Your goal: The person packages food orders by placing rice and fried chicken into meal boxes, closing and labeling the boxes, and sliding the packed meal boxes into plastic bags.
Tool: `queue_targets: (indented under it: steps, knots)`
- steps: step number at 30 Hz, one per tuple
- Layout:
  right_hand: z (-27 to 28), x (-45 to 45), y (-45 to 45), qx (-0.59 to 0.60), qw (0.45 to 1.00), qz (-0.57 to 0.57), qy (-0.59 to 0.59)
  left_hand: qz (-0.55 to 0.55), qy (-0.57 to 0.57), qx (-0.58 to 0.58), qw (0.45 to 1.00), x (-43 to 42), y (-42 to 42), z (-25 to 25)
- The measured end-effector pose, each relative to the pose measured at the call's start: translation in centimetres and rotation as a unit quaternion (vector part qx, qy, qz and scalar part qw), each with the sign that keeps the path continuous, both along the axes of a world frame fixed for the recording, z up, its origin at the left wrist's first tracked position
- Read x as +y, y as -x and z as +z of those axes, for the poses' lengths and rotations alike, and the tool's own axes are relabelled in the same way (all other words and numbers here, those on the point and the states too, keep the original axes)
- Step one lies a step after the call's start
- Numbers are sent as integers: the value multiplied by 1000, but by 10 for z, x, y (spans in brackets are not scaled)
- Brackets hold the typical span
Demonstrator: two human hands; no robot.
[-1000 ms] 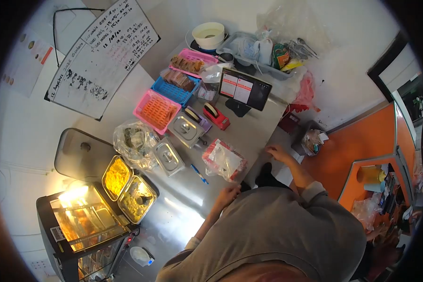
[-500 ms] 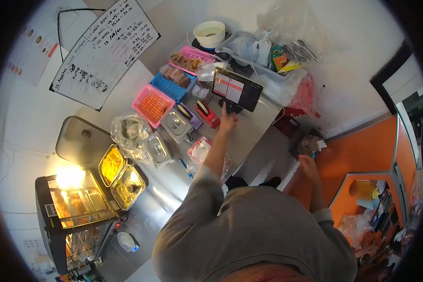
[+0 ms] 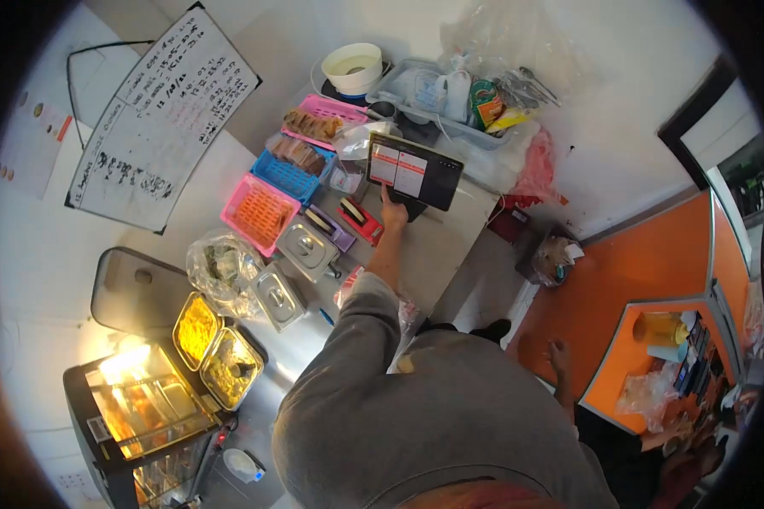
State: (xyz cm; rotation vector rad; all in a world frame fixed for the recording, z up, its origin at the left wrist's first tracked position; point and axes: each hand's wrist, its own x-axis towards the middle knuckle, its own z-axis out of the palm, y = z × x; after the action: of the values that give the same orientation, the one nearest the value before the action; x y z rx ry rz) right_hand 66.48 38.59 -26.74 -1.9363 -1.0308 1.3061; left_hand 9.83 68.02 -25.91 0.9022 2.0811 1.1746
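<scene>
My left hand (image 3: 393, 214) reaches up to the tablet (image 3: 415, 172), its index finger stretched out at the lower left of the lit screen and the other fingers partly curled, holding nothing. My right hand (image 3: 558, 356) hangs low at my right side over the orange floor, small and in shade, with its fingers loosely apart and nothing seen in them. Left of my left hand sit a red tape dispenser (image 3: 361, 222) and a purple one (image 3: 329, 227). My left forearm and sleeve partly cover a red-and-white package (image 3: 346, 287).
Lidded steel containers (image 3: 308, 248), a pink basket (image 3: 261, 214), a blue basket (image 3: 290, 170) and a clear bag (image 3: 222, 270) line the counter. Yellow food trays (image 3: 197, 331) stand beside a lit warmer (image 3: 148, 394). A bin (image 3: 554, 257) is right of the counter. Another person's hands (image 3: 675, 434) show lower right.
My left hand has gone from the counter's front edge up to the tablet, its fingertip now at the screen. My right hand has dropped lower at my side. The view has shifted slightly.
</scene>
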Motion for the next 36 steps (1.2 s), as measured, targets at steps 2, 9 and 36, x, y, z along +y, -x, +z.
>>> queue_targets:
  steps: [2,9,36]
  knots:
    - [7,-6,13,1,1000,12,-12,-41,21,-30,998,2,5,-12]
    - [-24,-16,28,-10,996,62,-70,-40,-18,-165,985,-13,0,29]
    - [-11,39,35,-75,982,163,55,-216,242,268,907,-274,-2,172]
